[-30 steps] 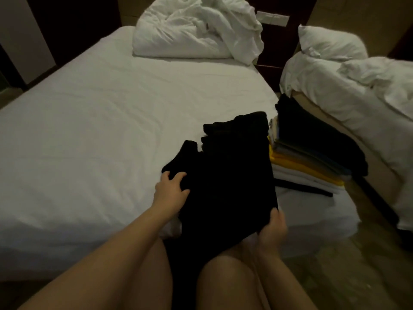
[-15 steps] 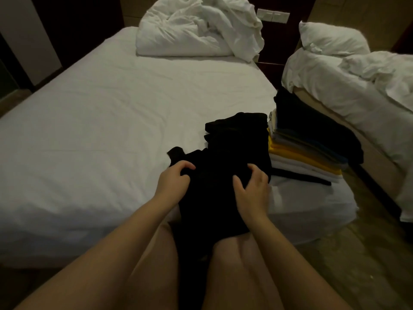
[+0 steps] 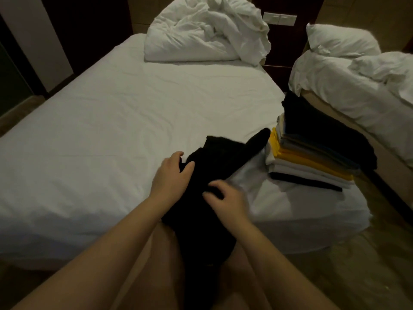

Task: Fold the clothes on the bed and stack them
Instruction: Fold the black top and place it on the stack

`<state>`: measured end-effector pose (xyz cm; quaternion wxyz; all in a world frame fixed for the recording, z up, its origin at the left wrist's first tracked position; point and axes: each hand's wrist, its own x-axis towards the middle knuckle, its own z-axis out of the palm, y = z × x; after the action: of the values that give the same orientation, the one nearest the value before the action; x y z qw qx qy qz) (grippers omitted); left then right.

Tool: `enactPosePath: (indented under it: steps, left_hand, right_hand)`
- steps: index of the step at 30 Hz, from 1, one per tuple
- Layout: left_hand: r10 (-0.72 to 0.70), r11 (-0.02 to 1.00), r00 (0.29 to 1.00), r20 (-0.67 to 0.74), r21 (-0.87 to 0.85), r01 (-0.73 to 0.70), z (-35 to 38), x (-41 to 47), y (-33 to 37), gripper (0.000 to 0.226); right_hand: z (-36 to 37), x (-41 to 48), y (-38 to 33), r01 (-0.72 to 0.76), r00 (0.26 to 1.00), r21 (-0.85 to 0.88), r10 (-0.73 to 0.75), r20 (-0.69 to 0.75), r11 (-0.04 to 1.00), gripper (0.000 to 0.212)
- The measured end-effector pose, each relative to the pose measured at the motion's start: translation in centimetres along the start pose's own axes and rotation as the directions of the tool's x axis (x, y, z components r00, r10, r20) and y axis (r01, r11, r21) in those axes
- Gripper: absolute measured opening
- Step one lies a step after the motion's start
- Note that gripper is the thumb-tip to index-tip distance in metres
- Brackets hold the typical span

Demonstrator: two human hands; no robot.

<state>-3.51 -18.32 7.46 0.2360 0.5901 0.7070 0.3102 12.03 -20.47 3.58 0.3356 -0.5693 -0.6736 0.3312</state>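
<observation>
Where the person's bare legs meet the mattress edge, at six o'clock, a black garment (image 3: pixel 223 162) trails from the lap up onto the bed (image 3: pixel 100 135). The right hand (image 3: pixel 225 199) lies on it just right of centre, fingers bent down into the cloth. It is blurred, and I cannot tell whether it grips or only presses. Just beyond, at ten o'clock of that hand, the left hand (image 3: pixel 172 175) holds the garment's left edge, cloth caught between thumb and curled fingers. The garment runs on toward one o'clock, one narrow end reaching almost to the stack (image 3: pixel 312 162) of folded clothes. The stack has black on top with grey, yellow and white beneath, and sits at the bed's right corner, about three o'clock. At twelve o'clock a rumpled duvet (image 3: pixel 201 34) is heaped at the head of the bed. At two o'clock stands a second bed (image 3: pixel 335 90) with a pillow (image 3: pixel 342 39).
</observation>
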Motion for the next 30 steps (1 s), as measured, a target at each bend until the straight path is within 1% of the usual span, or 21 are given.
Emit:
enactPosePath:
  steps: [1,2,3,4,5,6,8,10,11,13,15,16,17,19,20,23,24,25,27,28,30]
  left_hand:
    - [-0.017,0.999,0.998,0.056,-0.049,0.020,0.4,0.2,0.4,0.053]
    - [-0.031,0.996,0.993,0.111,-0.075,0.040,0.7,0.3,0.7,0.056]
    - [-0.043,0.996,0.987,0.154,-0.077,0.055,1.0,0.4,0.8,0.059]
    - [-0.054,0.996,0.982,0.178,-0.066,0.067,1.3,0.4,0.6,0.062]
    - [-0.067,0.996,0.979,0.190,-0.051,0.078,1.5,0.4,0.4,0.066]
    - [-0.084,0.995,0.976,0.200,-0.032,0.093,1.8,0.4,0.0,0.069]
    - [-0.110,0.994,0.965,0.238,0.007,0.111,2.1,0.3,-0.6,0.070]
    - [-0.119,0.993,0.949,0.291,0.028,0.116,2.4,0.3,-0.9,0.069]
    - [-0.124,0.992,0.944,0.305,0.029,0.121,2.5,0.4,-1.0,0.069]
    - [-0.137,0.990,0.936,0.324,0.032,0.134,2.8,0.8,-0.9,0.070]
    - [-0.142,0.990,0.919,0.368,0.034,0.140,2.9,1.1,-0.5,0.069]
    - [-0.127,0.991,0.909,0.398,0.019,0.130,2.9,1.1,-0.2,0.066]
    - [-0.094,0.995,0.899,0.427,-0.001,0.105,2.8,1.0,0.3,0.062]
    - [-0.006,1.000,0.868,0.496,-0.019,0.017,2.5,0.3,1.5,0.056]
    - [0.038,0.999,0.839,0.543,-0.022,-0.031,2.3,-0.3,2.0,0.053]
    - [0.084,0.993,0.721,0.688,0.006,-0.121,1.8,-1.7,3.2,0.048]
    - [0.084,0.990,0.710,0.699,0.020,-0.137,1.7,-2.0,3.4,0.045]
    - [0.087,0.989,0.723,0.686,0.026,-0.143,1.5,-2.1,3.4,0.039]
    - [0.085,0.994,0.804,0.589,0.007,-0.110,1.0,-2.0,3.1,0.028]
    - [0.078,0.997,0.851,0.519,-0.020,-0.079,0.7,-1.8,2.9,0.027]
    - [0.080,0.996,0.932,0.355,-0.060,-0.063,0.0,-1.0,2.7,0.026]
  right_hand:
    - [0.7,-0.7,-0.2,0.041,0.997,-0.029,-0.039,0.068,0.999,0.030]
    - [1.0,-0.9,0.1,0.082,0.996,-0.010,-0.082,0.044,0.997,0.041]
    - [1.0,-0.4,0.3,0.079,0.995,0.043,-0.076,-0.062,0.996,0.048]
    - [0.6,0.4,0.9,0.044,0.981,0.104,-0.023,-0.193,0.994,0.049]
    - [0.0,1.4,1.5,-0.046,0.952,0.145,0.087,-0.293,0.988,0.047]
    - [-0.8,2.4,2.5,-0.187,0.910,0.189,0.242,-0.337,0.964,0.047]
    - [-2.2,4.1,3.9,-0.424,0.797,0.397,0.543,-0.265,0.814,0.065]
    - [-2.8,5.6,5.4,-0.469,0.703,0.627,0.692,-0.161,0.623,0.082]
    - [-2.8,6.3,5.9,-0.471,0.684,0.693,0.722,-0.104,0.546,0.083]
    - [-2.9,7.2,5.9,-0.519,0.716,0.708,0.697,0.053,0.479,0.064]
    - [-2.9,7.8,5.1,-0.578,0.752,0.612,0.644,0.142,0.540,0.025]
    - [-3.0,7.8,4.9,-0.589,0.767,0.556,0.622,0.158,0.586,0.018]
    - [-3.2,7.7,4.5,-0.594,0.773,0.522,0.613,0.162,0.611,0.020]
    - [-3.4,7.7,4.9,-0.569,0.767,0.558,0.635,0.094,0.604,0.013]
    - [-3.6,7.4,4.9,-0.558,0.760,0.589,0.645,0.080,0.585,0.003]
    - [-3.6,7.5,6.1,-0.543,0.740,0.652,0.668,0.073,0.530,0.071]
    - [-3.9,7.2,5.4,-0.563,0.732,0.643,0.675,0.096,0.519,0.083]
    - [-4.3,6.7,4.4,-0.584,0.734,0.626,0.665,0.137,0.517,0.078]
    - [-4.6,6.0,2.8,-0.607,0.756,0.607,0.610,0.239,0.513,0.040]
    - [-4.6,6.1,2.6,-0.585,0.778,0.627,0.575,0.253,0.515,0.029]
    - [-4.8,5.9,1.7,-0.482,0.853,0.710,0.460,0.247,0.513,0.020]
